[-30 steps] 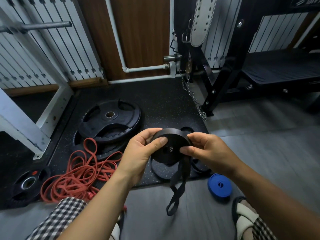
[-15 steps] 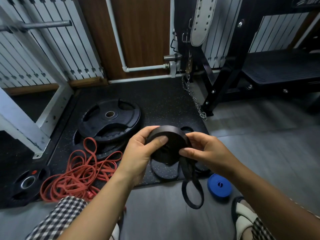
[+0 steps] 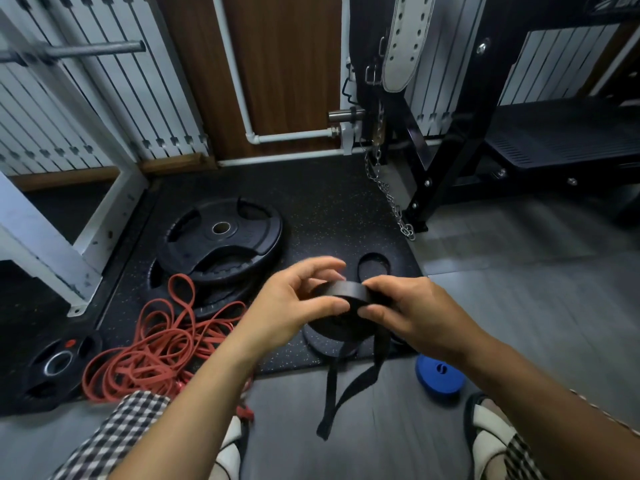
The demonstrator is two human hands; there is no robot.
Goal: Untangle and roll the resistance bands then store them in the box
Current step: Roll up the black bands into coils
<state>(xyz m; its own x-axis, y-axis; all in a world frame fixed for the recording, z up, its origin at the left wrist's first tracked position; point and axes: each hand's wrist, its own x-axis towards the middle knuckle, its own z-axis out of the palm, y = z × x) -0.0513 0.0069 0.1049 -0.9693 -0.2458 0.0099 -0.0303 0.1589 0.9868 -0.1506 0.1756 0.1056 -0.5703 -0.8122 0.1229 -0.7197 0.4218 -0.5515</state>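
A black resistance band, mostly wound into a flat roll, is held between both hands above the floor. My left hand holds the roll's left side with thumb and curled fingers. My right hand pinches its right edge. The loose tail of the band hangs down in a loop below the roll. A tangled red band lies in a heap on the floor to the left. A rolled blue band sits on the floor under my right forearm. No box is in view.
Black weight plates lie stacked on the speckled rubber mat, with a smaller plate at the far left. A white rack leg stands left. A black rack foot with a hanging chain stands right. My sandalled feet are at the bottom edge.
The roll has tipped from facing me to lying nearly flat, edge-on. My left fingers have loosened over its top. The hanging tail has swung and dangles lower.
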